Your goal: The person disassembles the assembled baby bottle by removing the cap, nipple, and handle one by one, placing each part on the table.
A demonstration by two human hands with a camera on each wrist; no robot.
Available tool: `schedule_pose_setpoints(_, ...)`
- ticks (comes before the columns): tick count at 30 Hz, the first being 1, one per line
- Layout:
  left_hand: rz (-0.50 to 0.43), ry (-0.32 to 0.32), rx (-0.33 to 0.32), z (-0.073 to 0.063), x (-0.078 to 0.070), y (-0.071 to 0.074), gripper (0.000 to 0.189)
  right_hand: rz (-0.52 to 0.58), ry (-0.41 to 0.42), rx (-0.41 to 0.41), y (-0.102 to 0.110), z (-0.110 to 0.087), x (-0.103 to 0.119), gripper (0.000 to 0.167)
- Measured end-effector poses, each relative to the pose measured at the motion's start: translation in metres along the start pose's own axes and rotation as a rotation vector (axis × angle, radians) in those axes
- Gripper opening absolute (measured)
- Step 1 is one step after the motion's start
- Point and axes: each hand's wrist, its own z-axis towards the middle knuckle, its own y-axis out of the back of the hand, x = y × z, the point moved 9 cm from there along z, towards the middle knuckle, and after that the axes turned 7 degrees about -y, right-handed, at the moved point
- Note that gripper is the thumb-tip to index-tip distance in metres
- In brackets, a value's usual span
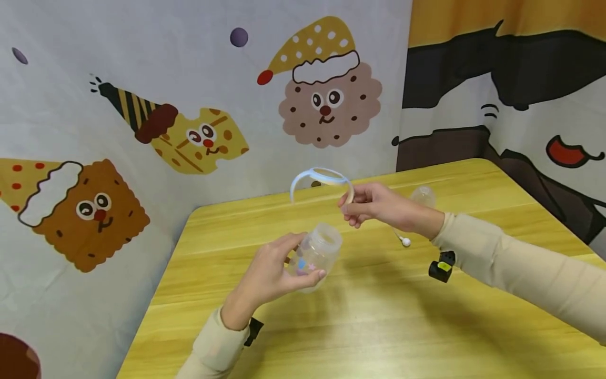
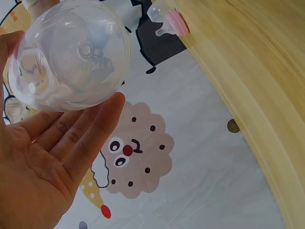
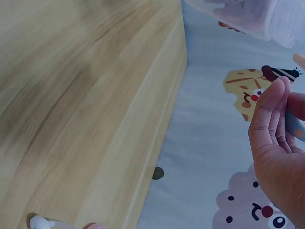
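Note:
My left hand (image 1: 270, 271) grips a clear baby bottle (image 1: 314, 258) around its side, thumb in front. The bottle has no lid on, its threaded neck tilts up and to the right, and small coloured prints show on its wall. In the left wrist view the round bottom of the bottle (image 2: 81, 57) faces the camera. My right hand (image 1: 374, 205) pinches one end of a pale blue and white curved bottle handle (image 1: 326, 176), held beyond the bottle's mouth and apart from it. The handle (image 3: 295, 126) is mostly out of frame in the right wrist view.
On the wooden table (image 1: 369, 326), a clear bottle top (image 1: 423, 196) lies behind my right wrist; the left wrist view shows its pink ring (image 2: 177, 22) and teat. A straw ends nearby in a white ball (image 1: 405, 241). Cartoon-printed cloth (image 1: 236, 173) hangs along the table's far and left edges.

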Motion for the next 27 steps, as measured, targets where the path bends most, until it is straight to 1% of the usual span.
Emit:
schedule_pose_setpoints(6, -0.002, -0.006, -0.005, 0.001, 0.001, 0.000, 0.060, -0.010, -0.001, -0.017, 0.003, 0.006, -0.005, 0.024)
schedule_pose_setpoints(13, 0.005, -0.007, -0.003, -0.001, 0.003, 0.000, 0.061, -0.006, -0.046, -0.051, 0.009, 0.014, -0.018, 0.027)
schedule_pose_setpoints(25, 0.014, 0.020, -0.005, -0.004, 0.008, 0.001, 0.063, -0.031, -0.089, -0.090, 0.024, 0.023, -0.040, 0.026)
schedule_pose_setpoints(27, 0.013, 0.024, -0.006, -0.004, 0.009, 0.001, 0.063, -0.039, -0.106, -0.094, 0.026, 0.025, -0.045, 0.025)
